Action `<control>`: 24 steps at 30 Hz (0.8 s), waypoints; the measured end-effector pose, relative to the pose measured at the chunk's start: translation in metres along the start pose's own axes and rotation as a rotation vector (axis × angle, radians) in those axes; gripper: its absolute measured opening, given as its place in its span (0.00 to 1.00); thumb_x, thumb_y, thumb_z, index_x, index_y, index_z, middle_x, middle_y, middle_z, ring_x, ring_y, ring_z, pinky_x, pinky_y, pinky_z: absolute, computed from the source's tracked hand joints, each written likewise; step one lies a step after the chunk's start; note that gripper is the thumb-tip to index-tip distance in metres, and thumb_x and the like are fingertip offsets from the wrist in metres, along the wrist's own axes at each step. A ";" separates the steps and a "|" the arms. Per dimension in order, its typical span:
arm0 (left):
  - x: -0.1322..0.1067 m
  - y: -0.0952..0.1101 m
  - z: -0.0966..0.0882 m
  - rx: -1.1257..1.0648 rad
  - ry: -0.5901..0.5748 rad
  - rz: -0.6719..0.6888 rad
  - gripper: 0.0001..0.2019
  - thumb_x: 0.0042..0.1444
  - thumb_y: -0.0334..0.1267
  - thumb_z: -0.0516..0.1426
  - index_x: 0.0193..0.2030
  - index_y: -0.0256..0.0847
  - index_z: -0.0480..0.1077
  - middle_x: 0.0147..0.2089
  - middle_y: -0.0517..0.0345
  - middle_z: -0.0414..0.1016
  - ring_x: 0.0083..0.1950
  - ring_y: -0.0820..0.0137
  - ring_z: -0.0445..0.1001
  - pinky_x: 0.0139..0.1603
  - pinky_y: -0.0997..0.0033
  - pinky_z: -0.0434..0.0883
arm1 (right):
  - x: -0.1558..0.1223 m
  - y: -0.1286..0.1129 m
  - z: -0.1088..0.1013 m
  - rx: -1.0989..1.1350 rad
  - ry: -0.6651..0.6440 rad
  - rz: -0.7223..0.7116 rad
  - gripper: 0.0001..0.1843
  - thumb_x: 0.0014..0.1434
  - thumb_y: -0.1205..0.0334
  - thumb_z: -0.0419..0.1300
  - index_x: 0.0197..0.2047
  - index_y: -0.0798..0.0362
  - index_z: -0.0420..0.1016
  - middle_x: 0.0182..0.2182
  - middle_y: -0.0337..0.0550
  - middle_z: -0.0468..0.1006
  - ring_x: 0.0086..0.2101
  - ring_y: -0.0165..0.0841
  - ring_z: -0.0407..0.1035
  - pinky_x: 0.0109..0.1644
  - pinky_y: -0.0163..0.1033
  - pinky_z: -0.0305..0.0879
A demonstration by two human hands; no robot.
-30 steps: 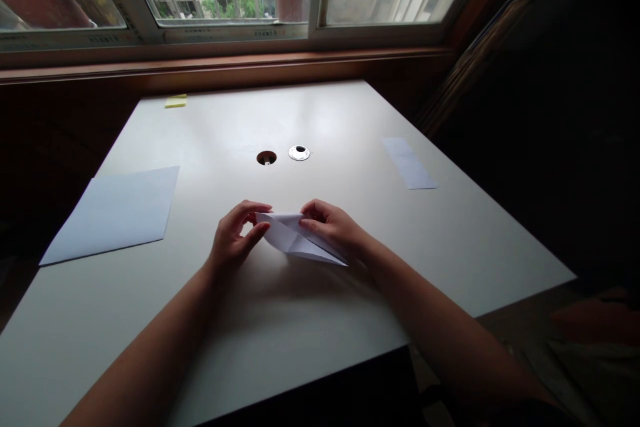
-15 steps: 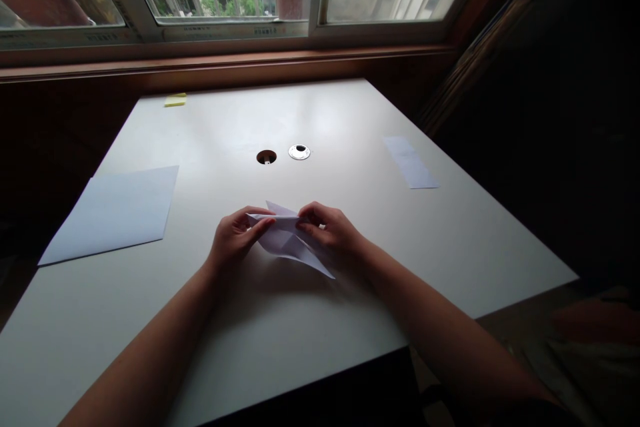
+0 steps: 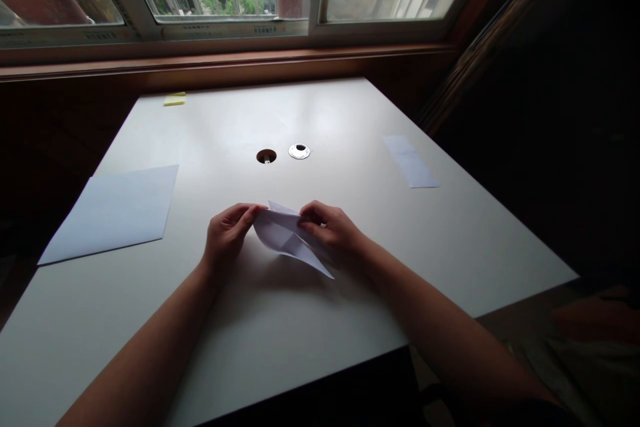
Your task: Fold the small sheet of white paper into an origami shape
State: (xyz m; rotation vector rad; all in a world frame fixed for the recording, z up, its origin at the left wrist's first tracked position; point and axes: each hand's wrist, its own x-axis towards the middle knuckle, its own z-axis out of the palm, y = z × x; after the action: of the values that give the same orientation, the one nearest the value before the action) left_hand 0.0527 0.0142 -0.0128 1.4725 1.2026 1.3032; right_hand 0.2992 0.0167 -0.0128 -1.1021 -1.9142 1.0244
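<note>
A folded sheet of white paper [image 3: 287, 237] is held between my two hands over the near middle of the table. My left hand [image 3: 230, 230] pinches its upper left corner between thumb and fingers. On the other side, my right hand [image 3: 327, 225] grips the upper right part, thumb in front and fingers curled behind. The paper's lower flap hangs loose, its point reaching down to the right, and another corner sticks up behind the fold. Part of the sheet is hidden by my right hand.
White sheets [image 3: 115, 210] lie at the table's left edge, and a paper strip [image 3: 411, 161] lies to the right. Yellow sticky notes [image 3: 175, 99] are at the far left corner. A round hole [image 3: 267, 157] and its metal cover [image 3: 299, 151] are mid-table [image 3: 325, 113].
My left hand has shifted slightly left, its thumb drawing back from the fold to the paper's upper left corner. My right hand keeps its hold, nearly unmoved.
</note>
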 end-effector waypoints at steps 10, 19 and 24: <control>0.000 0.002 0.003 -0.076 0.019 0.006 0.16 0.61 0.49 0.59 0.41 0.37 0.78 0.40 0.49 0.82 0.41 0.64 0.79 0.43 0.67 0.74 | 0.000 0.000 -0.001 0.054 0.004 0.074 0.09 0.58 0.59 0.61 0.41 0.52 0.73 0.32 0.38 0.76 0.30 0.29 0.66 0.36 0.36 0.62; 0.000 0.003 0.004 -0.054 0.061 -0.003 0.18 0.64 0.49 0.55 0.40 0.35 0.78 0.38 0.48 0.82 0.39 0.64 0.79 0.43 0.66 0.75 | 0.000 -0.001 -0.001 0.059 -0.003 0.083 0.08 0.58 0.59 0.60 0.41 0.52 0.73 0.31 0.37 0.75 0.30 0.29 0.66 0.36 0.35 0.61; 0.003 0.000 0.003 -0.147 0.053 -0.028 0.18 0.65 0.49 0.54 0.42 0.35 0.76 0.38 0.48 0.81 0.38 0.64 0.79 0.40 0.66 0.75 | 0.000 0.000 -0.001 0.086 -0.006 0.098 0.09 0.58 0.58 0.61 0.41 0.52 0.73 0.31 0.37 0.74 0.30 0.29 0.65 0.36 0.36 0.61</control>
State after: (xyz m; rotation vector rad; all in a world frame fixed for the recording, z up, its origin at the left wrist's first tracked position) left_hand 0.0562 0.0169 -0.0132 1.3192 1.1320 1.3895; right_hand 0.2996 0.0172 -0.0124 -1.1540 -1.8181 1.1540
